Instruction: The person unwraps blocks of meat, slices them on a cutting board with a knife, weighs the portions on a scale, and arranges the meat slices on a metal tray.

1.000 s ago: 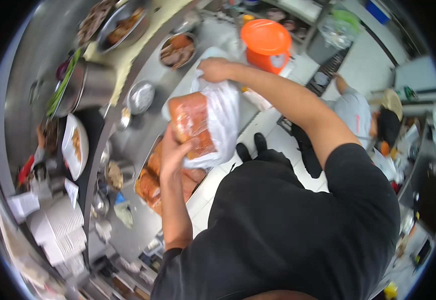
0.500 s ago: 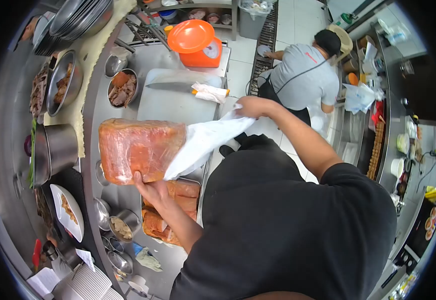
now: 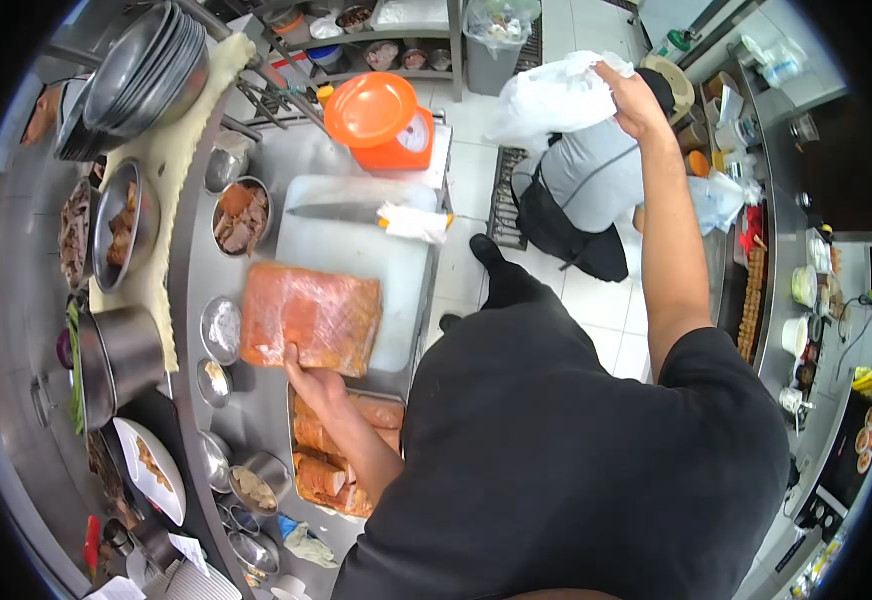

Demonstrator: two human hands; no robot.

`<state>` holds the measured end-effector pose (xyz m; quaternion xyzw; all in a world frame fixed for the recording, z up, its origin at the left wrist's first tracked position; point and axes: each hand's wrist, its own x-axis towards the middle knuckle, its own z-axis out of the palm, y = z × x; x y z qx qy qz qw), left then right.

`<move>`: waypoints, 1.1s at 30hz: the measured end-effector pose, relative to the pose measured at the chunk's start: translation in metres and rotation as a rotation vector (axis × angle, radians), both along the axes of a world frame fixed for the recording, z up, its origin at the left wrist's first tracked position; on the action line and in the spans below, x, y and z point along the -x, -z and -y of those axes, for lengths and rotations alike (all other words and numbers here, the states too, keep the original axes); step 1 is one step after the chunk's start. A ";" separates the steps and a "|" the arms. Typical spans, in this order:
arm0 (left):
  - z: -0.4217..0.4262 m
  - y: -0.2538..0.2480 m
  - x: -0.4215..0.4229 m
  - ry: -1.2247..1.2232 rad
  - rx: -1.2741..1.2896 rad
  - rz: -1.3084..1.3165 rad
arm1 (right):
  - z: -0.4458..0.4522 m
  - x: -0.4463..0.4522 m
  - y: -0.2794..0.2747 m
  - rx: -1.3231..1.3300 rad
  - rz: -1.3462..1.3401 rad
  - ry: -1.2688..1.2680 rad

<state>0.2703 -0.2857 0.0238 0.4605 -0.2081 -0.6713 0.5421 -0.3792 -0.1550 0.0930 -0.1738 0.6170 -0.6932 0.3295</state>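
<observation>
My left hand (image 3: pixel 318 388) grips the near edge of a large block of meat (image 3: pixel 308 318), orange-brown and wrapped in clear film. The thumb lies on top; the fingers underneath are hidden. The block is held over the steel table, overlapping the lower left of the white cutting board (image 3: pixel 356 250). Far out to the right, my raised right hand (image 3: pixel 638 108) is closed on a crumpled white plastic bag (image 3: pixel 556 98). Bag and meat are well apart. On the board lies a knife (image 3: pixel 341 212), its handle wrapped in something white. Below my left hand, a tray (image 3: pixel 294 445) holds more pieces of meat.
An orange kitchen scale (image 3: pixel 381 140) stands beyond the board. A bowl of cut meat (image 3: pixel 242 215) and several steel bowls line the table's left side. A person in a grey shirt (image 3: pixel 591 180) bends low beyond the bag. A grey bin (image 3: pixel 496 60) stands at the back.
The white bag has come off the meat block and swung up to the right with my right hand. My left hand keeps the meat, now nearer the board. The other person has bent lower.
</observation>
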 end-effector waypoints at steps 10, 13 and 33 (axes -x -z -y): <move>0.030 0.032 0.020 0.009 -0.182 0.169 | 0.169 0.202 0.143 0.103 0.194 0.492; 0.050 0.042 0.007 0.087 -0.316 0.107 | 0.226 0.275 0.166 0.113 0.074 0.639; 0.082 0.011 0.048 0.080 -0.441 0.920 | 0.316 0.248 0.465 -0.603 0.077 -0.049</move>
